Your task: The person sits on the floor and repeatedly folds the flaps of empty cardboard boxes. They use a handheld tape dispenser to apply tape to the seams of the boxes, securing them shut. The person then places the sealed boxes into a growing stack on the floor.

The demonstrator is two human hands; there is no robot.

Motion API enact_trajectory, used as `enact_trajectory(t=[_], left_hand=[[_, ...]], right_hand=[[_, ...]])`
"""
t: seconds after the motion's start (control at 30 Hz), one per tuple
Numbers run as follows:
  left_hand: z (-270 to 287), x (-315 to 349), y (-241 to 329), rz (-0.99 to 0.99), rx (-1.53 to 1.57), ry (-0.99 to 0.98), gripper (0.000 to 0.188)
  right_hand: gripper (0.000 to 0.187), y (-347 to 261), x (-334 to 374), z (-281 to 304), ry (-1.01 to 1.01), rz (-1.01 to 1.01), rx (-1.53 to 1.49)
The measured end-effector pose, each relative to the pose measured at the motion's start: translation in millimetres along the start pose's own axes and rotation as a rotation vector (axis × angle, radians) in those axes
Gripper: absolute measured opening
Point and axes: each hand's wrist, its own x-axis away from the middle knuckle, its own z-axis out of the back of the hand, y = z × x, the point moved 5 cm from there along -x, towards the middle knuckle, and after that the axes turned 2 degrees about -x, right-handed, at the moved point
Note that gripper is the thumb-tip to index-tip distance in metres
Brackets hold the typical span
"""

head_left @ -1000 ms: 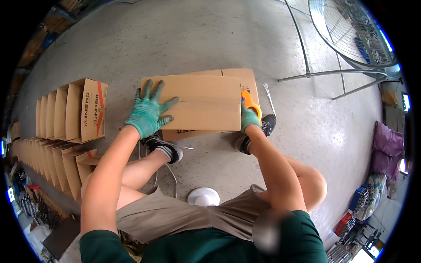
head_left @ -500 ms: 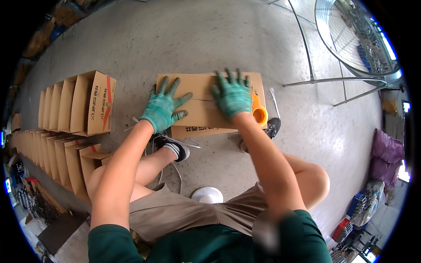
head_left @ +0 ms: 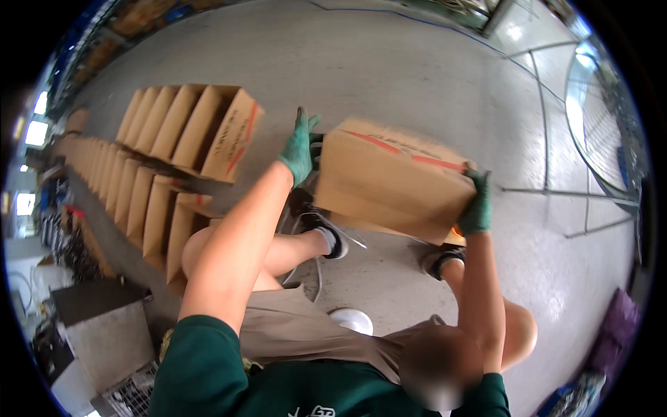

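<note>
A brown box (head_left: 396, 184) is held tilted between two green-gloved hands, in front of the person's knees and over the middle of the floor (head_left: 333, 62), with a plain broad side toward the viewer and a red-striped, printed side along its far edge. The right hand (head_left: 479, 205) grips the box's right end, fingers bent over the upper corner. The left hand (head_left: 300, 151) is at the left end with thumb up and fingers spread; whether it presses firmly or only steadies the side, I cannot tell. A strip of cardboard (head_left: 361, 225) shows beneath the box, and an orange tool (head_left: 456, 231), mostly hidden, peeks out by the right hand. Toward the floor's left edge stand two rows of open boxes, an upper row (head_left: 233, 142) and a longer lower row (head_left: 156, 215) that reaches the left knee. A wire-guarded fan (head_left: 604, 132) stands near the floor's right edge. The box is blurred, so it may well be moving. If the left hand's hold is light, that end could slip and drop, since smooth gloves on flat card give little to hook. The lower right corner might knock the orange tool, and loose white cord (head_left: 351, 235) beside the left shoe (head_left: 318, 222) could snag a foot.
</note>
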Motion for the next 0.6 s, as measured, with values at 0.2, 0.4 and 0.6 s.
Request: enact_trajectory(t=[0.2,0.4,0.6], left_hand=[[56,72,60,0.2,0.199,-0.061,0.091],[141,99,24,0.137,-0.363,0.184,0.043],[264,98,-136,0.065,0.156,0.535,0.027]], right_hand=[[0.05,-54,30,-86,-0.243,0.57,0.389],[0.053,-44,54,-192,-0.588,0.544,0.399],[0.052,-12,44,-211,-0.619,0.308,0.596]])
